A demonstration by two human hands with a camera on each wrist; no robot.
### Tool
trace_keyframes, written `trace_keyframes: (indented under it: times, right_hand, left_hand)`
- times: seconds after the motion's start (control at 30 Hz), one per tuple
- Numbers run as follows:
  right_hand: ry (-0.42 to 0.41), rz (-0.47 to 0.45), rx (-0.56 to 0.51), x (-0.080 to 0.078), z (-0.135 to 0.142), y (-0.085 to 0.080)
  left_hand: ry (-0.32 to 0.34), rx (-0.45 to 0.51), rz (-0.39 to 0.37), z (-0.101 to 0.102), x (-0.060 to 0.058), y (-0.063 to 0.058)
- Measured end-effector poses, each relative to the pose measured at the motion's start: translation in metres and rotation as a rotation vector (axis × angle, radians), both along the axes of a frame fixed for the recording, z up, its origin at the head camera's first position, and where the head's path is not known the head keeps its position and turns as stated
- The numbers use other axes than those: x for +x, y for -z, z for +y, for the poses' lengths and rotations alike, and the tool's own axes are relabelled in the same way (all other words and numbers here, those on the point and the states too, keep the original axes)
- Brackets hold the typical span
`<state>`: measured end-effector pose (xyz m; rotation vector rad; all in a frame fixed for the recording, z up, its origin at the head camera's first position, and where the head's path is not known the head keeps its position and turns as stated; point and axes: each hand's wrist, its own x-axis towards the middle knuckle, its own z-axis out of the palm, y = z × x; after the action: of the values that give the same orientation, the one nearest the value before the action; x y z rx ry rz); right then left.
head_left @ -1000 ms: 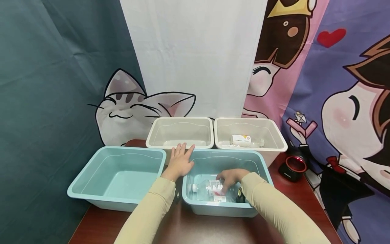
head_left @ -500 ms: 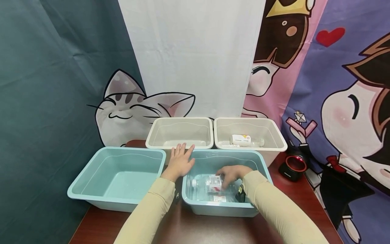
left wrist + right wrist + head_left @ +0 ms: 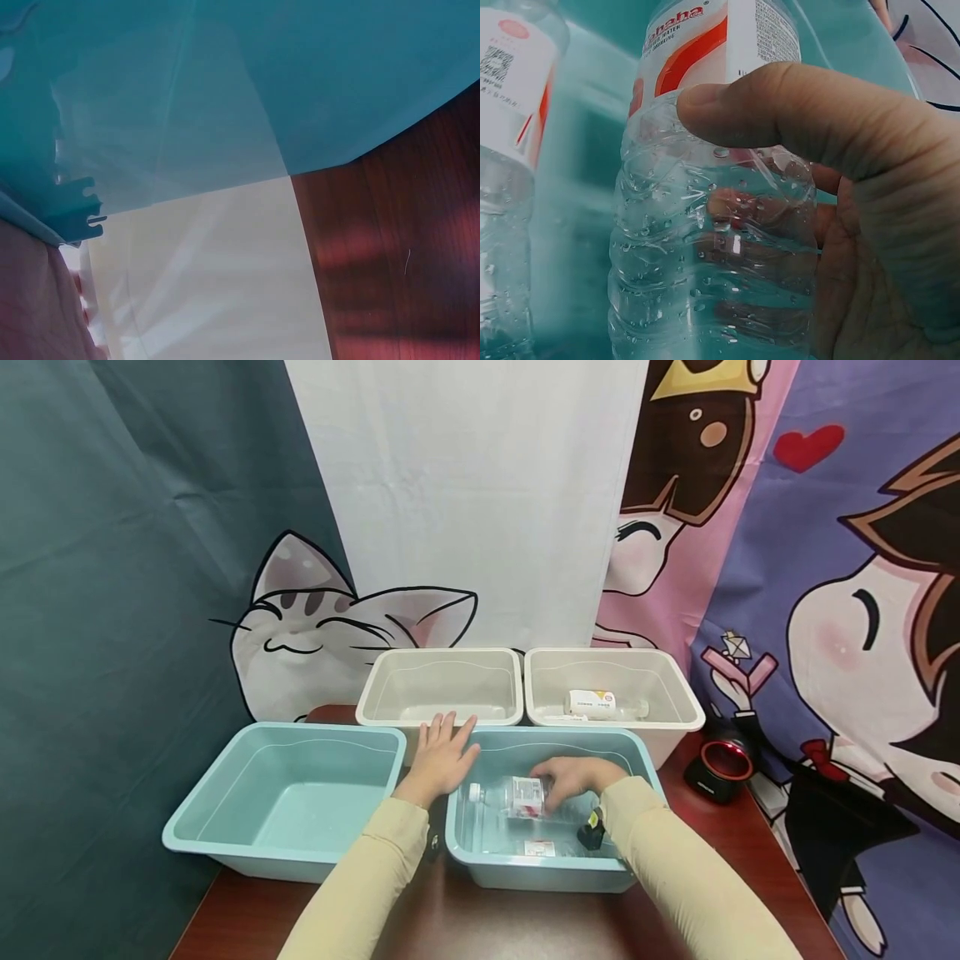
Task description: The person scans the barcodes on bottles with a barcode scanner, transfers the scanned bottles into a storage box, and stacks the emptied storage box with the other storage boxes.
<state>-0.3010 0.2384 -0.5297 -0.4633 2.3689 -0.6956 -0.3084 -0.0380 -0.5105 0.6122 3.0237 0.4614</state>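
Note:
My right hand (image 3: 573,779) grips a clear plastic bottle (image 3: 525,797) with a white cap and a white and red label, inside the right blue bin (image 3: 555,872). In the right wrist view the thumb lies across the front of that bottle (image 3: 712,225), and the fingers show through it from behind. A second clear bottle (image 3: 540,849) with a similar label lies lower in the same bin, to the left in the right wrist view. My left hand (image 3: 441,764), fingers spread and straight, rests at this bin's back left corner. Only its edge shows in the left wrist view.
To the left stands another blue bin (image 3: 285,852). Behind are two cream bins: a left one (image 3: 442,653) and a right one (image 3: 678,727) with a labelled clear bottle (image 3: 592,703) inside. A black device with a red ring (image 3: 723,768) sits right on the brown table (image 3: 525,927).
My right hand has raised the gripped bottle slightly and moved it toward the back of the bin, apart from the bottle below. The left hand stays in place.

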Motion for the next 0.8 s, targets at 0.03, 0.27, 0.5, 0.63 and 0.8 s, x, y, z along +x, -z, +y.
trace_keyframes:
  times: [0.03,0.27,0.5,0.63,0.8]
  right_hand:
    - [0.004,0.004,-0.006,0.000,0.000,-0.001]
    - [0.005,0.022,-0.019,0.002,0.003,-0.008]
    - [-0.020,0.058,-0.066,0.002,0.007,-0.013]
    - [-0.014,0.082,-0.099,0.001,0.011,-0.015]
    - [-0.009,0.096,-0.148,0.001,0.017,-0.021]
  left_hand:
    - [0.000,0.001,0.002,0.000,0.000,0.000]
    - [-0.002,0.022,0.014,-0.001,0.000,0.001]
    - [-0.009,0.017,-0.006,-0.001,0.000,0.001]
    - [-0.014,0.017,-0.011,0.000,0.001,0.000]
    - [-0.018,0.008,-0.016,0.000,0.002,-0.001]
